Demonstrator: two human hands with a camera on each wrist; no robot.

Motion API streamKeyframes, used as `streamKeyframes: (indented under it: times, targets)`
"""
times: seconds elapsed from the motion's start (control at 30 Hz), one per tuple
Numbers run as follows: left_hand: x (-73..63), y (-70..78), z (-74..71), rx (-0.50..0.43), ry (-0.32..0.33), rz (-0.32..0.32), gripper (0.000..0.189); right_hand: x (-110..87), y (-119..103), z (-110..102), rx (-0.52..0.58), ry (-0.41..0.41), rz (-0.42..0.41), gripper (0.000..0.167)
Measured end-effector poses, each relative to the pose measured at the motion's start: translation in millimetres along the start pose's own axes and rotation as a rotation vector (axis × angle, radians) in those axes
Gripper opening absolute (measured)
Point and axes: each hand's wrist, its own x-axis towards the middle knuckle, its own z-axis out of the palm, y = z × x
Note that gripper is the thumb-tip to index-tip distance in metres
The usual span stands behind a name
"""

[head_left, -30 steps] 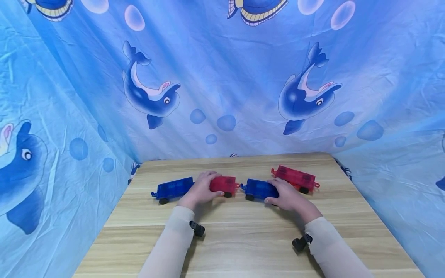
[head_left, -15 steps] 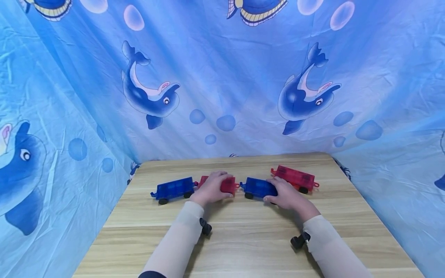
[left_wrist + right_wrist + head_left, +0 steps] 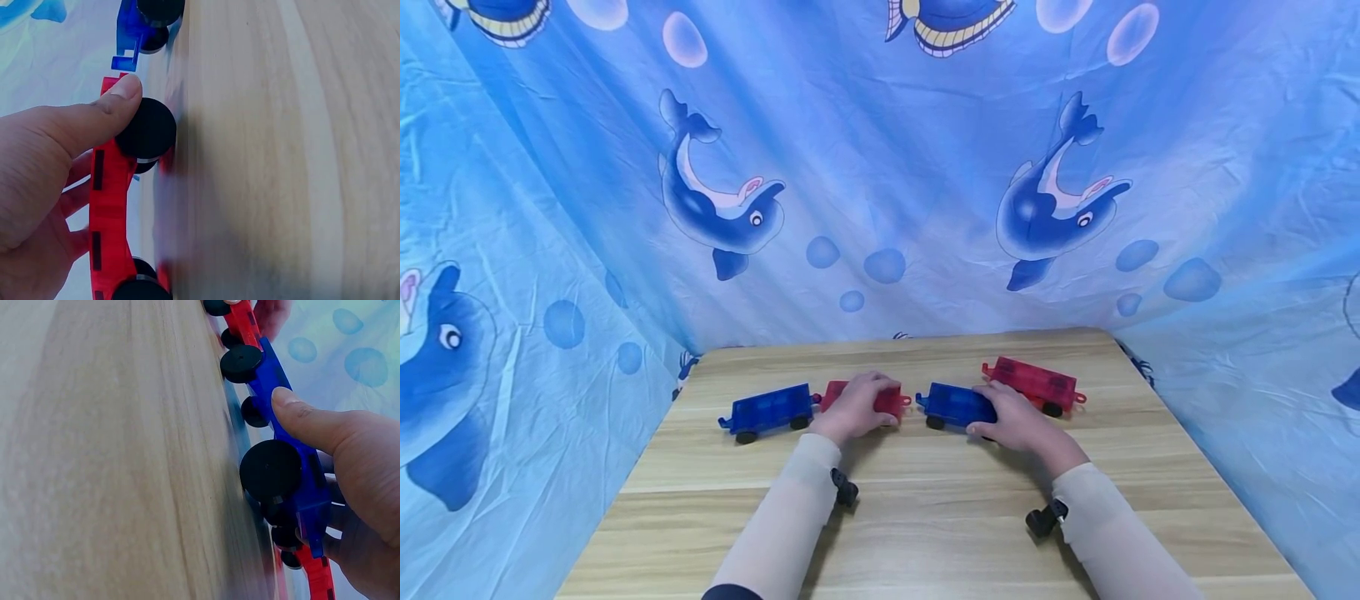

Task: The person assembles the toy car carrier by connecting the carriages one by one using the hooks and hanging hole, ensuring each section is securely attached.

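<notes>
My left hand (image 3: pixel 853 410) grips a red toy train car (image 3: pixel 891 402) near its right end, the thumb on the near side beside a black wheel in the left wrist view. To its right, my right hand (image 3: pixel 1018 418) holds a blue toy train car (image 3: pixel 953 402), thumb on the near side and fingers behind. The blue car's hook and the red car's ring face each other with a small gap. Another blue car (image 3: pixel 771 411) stands at the left, its right end close to the held red car's left end. Whether those two are linked, I cannot tell.
A second red train car (image 3: pixel 1037 383) stands behind my right hand, angled, near the back right of the wooden table (image 3: pixel 917 525). Blue sea-patterned curtains (image 3: pixel 880 167) hang behind the table and along both sides.
My left hand has slid right along the red car, uncovering its left end. The red car and the left blue car have shifted slightly left. My right hand stays on its blue car.
</notes>
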Motion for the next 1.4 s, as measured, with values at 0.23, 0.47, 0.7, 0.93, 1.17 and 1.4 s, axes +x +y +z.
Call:
streamKeyframes:
  times: [0.23, 0.47, 0.7, 0.93, 1.17, 1.4]
  targets:
    - [-1.6, -7.9, -2.8, -0.041, 0.023, -0.017, 0.068, 0.8, -2.3, -1.6, 0.016, -0.011, 0.001, 0.083]
    - [-3.4, -7.6, -6.8, -0.089, 0.043, -0.013, 0.067, 3.2, -3.5, 0.7, 0.029, -0.018, -0.001, 0.084]
    - [-3.2, -6.5, -9.3, -0.095, 0.040, -0.009, 0.067, 5.5, -4.4, 1.2, 0.055, -0.035, 0.022, 0.086]
    - [-3.4, -6.1, -9.4, -0.105, 0.051, 0.003, 0.067, 7.3, -5.5, 2.8, 0.068, -0.042, 0.028, 0.085]
    - [-3.7, -5.3, -10.7, -0.127, 0.055, 0.004, 0.067, 9.7, -7.6, 1.8, 0.079, -0.054, 0.022, 0.087]
    - [-3.6, -4.9, -11.0, -0.140, 0.062, -0.007, 0.067, 12.5, -10.4, 2.4, 0.081, -0.046, 0.008, 0.086]
